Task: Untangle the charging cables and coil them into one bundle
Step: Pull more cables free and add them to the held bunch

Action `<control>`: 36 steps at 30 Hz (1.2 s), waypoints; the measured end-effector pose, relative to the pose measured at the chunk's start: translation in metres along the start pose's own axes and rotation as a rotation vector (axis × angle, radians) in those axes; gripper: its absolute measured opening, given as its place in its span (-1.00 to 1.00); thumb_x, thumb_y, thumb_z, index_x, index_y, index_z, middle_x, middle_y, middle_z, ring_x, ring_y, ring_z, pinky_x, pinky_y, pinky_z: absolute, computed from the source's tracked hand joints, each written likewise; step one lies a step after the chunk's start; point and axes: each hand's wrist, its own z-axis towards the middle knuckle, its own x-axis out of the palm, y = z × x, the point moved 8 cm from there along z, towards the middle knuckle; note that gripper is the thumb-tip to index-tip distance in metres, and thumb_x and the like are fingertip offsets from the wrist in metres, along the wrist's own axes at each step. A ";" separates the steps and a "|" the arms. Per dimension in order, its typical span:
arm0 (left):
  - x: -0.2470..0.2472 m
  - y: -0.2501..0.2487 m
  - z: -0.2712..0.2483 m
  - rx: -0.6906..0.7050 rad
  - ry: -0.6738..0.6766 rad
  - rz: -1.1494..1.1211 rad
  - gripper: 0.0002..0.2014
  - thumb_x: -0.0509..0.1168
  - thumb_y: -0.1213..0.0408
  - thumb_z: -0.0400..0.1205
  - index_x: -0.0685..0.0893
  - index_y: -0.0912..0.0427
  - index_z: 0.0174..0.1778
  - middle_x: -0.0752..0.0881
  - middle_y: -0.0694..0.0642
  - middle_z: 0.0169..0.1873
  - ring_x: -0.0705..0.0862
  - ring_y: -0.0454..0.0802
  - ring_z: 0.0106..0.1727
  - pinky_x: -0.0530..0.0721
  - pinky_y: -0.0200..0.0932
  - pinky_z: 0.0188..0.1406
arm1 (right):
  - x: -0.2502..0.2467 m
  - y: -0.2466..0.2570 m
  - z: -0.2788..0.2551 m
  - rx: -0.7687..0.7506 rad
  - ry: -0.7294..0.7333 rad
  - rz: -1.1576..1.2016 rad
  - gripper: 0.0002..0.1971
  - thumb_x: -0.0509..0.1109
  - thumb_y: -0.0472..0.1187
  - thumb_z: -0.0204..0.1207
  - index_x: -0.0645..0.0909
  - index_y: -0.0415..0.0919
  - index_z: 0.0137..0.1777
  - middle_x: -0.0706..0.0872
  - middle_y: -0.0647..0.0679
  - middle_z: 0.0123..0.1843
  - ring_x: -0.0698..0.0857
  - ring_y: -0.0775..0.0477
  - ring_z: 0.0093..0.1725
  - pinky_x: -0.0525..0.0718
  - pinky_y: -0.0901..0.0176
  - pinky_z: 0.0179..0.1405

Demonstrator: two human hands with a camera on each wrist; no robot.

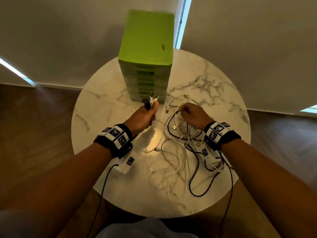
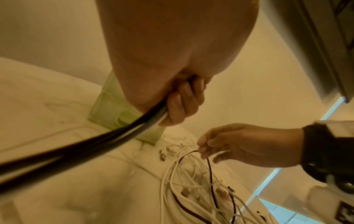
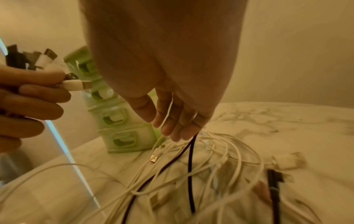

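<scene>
My left hand hides how many plug ends I grip; my right hand's fingertips are hidden there, and the tangled cables blur together.

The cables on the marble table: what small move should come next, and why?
Probably the right hand should lift the black cable it pinches clear of the white loops, because the left hand already grips the gathered plugs while the pile is knotted.

Drawer unit at table rear, tangled cables in front.
</scene>
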 end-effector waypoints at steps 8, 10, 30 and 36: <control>0.003 0.029 0.024 -0.064 -0.107 -0.052 -0.57 0.14 -0.31 0.60 0.40 -0.02 -0.33 0.39 -0.09 -0.51 0.31 -0.11 -0.49 0.28 -0.16 -0.44 | 0.012 0.014 0.073 -0.103 -0.041 -0.322 -0.73 0.16 -0.13 0.74 0.68 -0.13 0.21 0.78 -0.26 0.15 0.70 -0.38 0.17 0.54 -0.09 0.21; 0.002 0.031 0.026 -0.057 -0.117 -0.066 -0.57 0.13 -0.28 0.67 0.37 -0.03 -0.33 0.36 -0.06 -0.49 0.28 -0.09 -0.47 0.25 -0.15 -0.44 | 0.018 0.007 0.085 -0.074 0.031 -0.342 -0.74 0.16 -0.07 0.74 0.64 -0.08 0.22 0.77 -0.31 0.11 0.71 -0.43 0.12 0.62 -0.11 0.13; 0.005 0.036 0.015 0.012 -0.142 -0.306 -0.84 0.15 0.13 0.83 0.42 -0.02 -0.08 0.28 -0.06 -0.42 0.24 -0.18 -0.46 0.20 -0.26 -0.45 | -0.056 0.066 0.025 -0.393 -0.251 0.028 -0.90 0.21 -0.08 0.77 0.53 -0.05 0.13 0.74 0.18 -0.03 0.72 0.03 0.11 0.41 -0.13 0.31; 0.017 0.004 -0.009 0.090 -0.092 -0.536 -0.81 0.24 0.21 0.76 0.41 -0.01 -0.15 0.25 -0.07 -0.45 0.17 -0.16 -0.45 0.08 -0.18 -0.42 | -0.055 0.122 -0.062 -0.360 -0.278 0.447 -0.97 0.31 -0.24 0.74 0.49 -0.13 0.09 0.73 0.06 -0.16 0.76 0.06 -0.24 0.77 0.17 -0.16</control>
